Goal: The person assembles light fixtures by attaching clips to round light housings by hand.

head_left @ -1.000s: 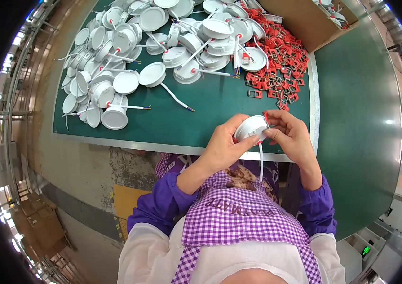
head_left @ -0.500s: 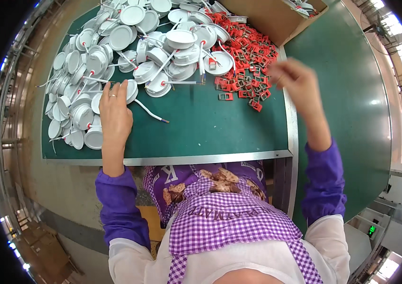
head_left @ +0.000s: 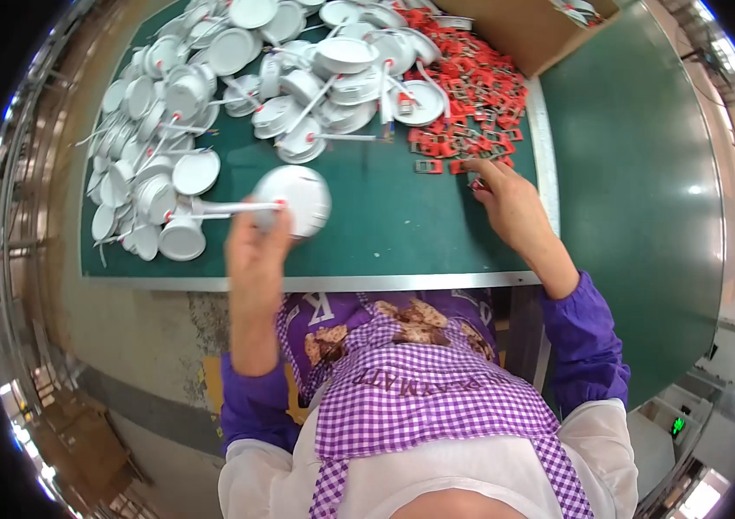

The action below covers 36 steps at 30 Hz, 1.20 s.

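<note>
My left hand (head_left: 255, 264) grips a round white downlight (head_left: 302, 201) by its edge, lifted over the green table. A white cable (head_left: 233, 208) runs leftward from a red spot on that downlight. My right hand (head_left: 519, 212) is at the near edge of a pile of small red clips with metal frames (head_left: 480, 95). Its thumb and fingers are pinched round a red clip (head_left: 475, 184), mostly hidden by the fingertips. A heap of similar white downlights (head_left: 186, 95) with cables covers the left and far part of the table.
A cardboard box (head_left: 514, 35) stands at the far right, beyond the clips. The green table (head_left: 359, 233) has a metal edge strip along its front. A second green surface (head_left: 635, 173) adjoins on the right.
My left hand has lifted a downlight from the heap and moved right and nearer with it. My right hand has come down and left to the clips and pinched one.
</note>
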Tool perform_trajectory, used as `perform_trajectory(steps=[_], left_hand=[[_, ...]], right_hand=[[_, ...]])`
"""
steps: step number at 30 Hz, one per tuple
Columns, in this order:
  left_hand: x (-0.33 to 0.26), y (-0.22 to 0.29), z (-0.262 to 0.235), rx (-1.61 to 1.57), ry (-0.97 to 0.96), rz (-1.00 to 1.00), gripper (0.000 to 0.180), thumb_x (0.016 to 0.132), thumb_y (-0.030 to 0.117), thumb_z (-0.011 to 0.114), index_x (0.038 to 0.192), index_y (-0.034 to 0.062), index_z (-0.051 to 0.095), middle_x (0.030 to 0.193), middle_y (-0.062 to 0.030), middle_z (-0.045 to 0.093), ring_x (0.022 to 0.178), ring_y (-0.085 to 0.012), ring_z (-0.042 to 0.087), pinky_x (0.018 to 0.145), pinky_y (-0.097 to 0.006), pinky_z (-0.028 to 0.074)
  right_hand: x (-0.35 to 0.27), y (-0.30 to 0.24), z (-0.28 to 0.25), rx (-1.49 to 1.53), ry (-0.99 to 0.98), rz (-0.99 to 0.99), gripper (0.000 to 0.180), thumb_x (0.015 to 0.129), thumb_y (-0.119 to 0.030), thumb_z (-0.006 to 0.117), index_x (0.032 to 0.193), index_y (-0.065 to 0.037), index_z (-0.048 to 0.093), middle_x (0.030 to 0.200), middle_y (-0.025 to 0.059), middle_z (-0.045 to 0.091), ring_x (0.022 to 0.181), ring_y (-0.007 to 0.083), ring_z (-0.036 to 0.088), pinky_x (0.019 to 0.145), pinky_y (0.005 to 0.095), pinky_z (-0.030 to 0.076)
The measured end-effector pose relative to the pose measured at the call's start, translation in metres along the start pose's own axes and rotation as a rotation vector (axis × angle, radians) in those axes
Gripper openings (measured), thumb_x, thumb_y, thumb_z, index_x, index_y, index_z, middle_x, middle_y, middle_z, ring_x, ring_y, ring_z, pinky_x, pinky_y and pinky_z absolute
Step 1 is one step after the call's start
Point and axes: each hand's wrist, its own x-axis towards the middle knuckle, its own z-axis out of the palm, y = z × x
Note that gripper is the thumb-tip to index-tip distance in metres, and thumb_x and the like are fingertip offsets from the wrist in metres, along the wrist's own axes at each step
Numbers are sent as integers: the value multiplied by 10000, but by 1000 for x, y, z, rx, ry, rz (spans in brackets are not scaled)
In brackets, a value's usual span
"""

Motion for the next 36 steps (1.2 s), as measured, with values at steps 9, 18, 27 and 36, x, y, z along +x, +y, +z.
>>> perform_trajectory(steps=[9, 18, 27, 36], left_hand=[[-24, -31, 61, -350, -223, -424, 378, 928, 34, 602, 1277, -9, 464, 1180, -128, 620, 1037, -240, 652, 829, -417, 589], [-24, -41, 84, -223, -225, -214, 345, 901, 14, 645, 1205, -31, 489, 1099, -97, 625, 984, -146, 634, 832, -292, 548], [-27, -49, 83, 4, -197, -93, 340, 902, 1, 639, 1205, -36, 490, 1106, -99, 616, 1005, -129, 609, 875, -274, 510], [-20, -39, 76, 299, -281, 55, 300, 893, 64, 677, 1159, 3, 551, 1013, -39, 609, 912, -94, 581, 812, -252, 487]], right_hand=[[-13, -42, -2, 570, 275, 137, 132, 859, -7, 675, 981, 12, 629, 843, 82, 678, 788, 131, 669, 705, 262, 519], [-35, -74, 26, 694, 303, 101, 125, 856, 23, 661, 978, 9, 642, 889, 97, 639, 725, 155, 620, 658, 269, 500], [-39, -83, 19, 380, 296, -102, 163, 822, 54, 654, 975, 0, 639, 909, 134, 652, 763, 281, 671, 637, 352, 531], [-38, -81, 22, 400, 281, -118, 182, 801, 75, 653, 965, -2, 634, 898, 141, 653, 760, 308, 659, 641, 350, 528]])
